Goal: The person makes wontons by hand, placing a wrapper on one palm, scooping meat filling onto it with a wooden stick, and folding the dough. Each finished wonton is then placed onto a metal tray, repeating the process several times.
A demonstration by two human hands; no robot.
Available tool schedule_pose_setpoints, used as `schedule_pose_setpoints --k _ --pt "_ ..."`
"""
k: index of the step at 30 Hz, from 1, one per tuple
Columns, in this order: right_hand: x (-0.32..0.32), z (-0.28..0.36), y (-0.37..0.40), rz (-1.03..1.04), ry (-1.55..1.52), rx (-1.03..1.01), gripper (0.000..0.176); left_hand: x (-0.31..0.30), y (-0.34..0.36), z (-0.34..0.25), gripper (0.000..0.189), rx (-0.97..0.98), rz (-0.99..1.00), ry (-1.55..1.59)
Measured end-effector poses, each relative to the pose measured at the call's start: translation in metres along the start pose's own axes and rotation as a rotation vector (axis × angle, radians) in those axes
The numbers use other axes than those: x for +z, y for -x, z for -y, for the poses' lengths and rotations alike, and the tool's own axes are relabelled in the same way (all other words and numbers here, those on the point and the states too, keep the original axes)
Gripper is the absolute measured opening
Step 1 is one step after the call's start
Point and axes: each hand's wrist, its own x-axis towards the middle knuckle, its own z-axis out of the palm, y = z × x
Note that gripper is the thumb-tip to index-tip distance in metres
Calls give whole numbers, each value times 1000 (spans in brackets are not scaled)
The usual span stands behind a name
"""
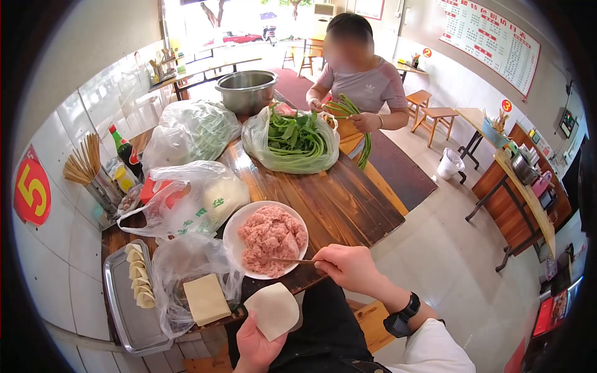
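A single pale wrapper (pixel 273 311) lies on the fingers of my left hand (pixel 258 343), low in front of the table edge. My right hand (pixel 348 267) grips a thin wooden stick (pixel 293 261), whose far end touches the pink minced meat (pixel 271 239). The meat sits on a white plate (pixel 231 239). Left of the plate, a stack of square wrappers (pixel 206 299) rests on a clear plastic bag (pixel 180 267). Several folded dumplings (pixel 140 280) stand in a row in a metal tray (pixel 127 323) at the far left.
Across the table (pixel 323 205), a person (pixel 367 84) holds green stems. Bagged greens (pixel 292 137), a large metal pot (pixel 247 90) and plastic bags (pixel 211 193) fill the back and left. Chopsticks (pixel 87 165) and a green bottle (pixel 126 151) stand by the wall.
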Motion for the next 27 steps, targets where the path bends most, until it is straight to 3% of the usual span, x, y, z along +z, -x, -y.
schedule_pose_setpoints --k 6,12,21,27 --pt "-10 4 -7 -67 66 -92 12 -14 -8 2 40 -11 -261 -347" --pt "-21 11 -13 39 158 -129 6 7 -20 1 42 96 -420 -356" --pt "-12 24 -13 104 257 -158 2 10 -35 -4 40 177 -423 -384" --pt "-3 23 -13 22 228 -149 1 10 -45 -8 42 192 -405 -335"
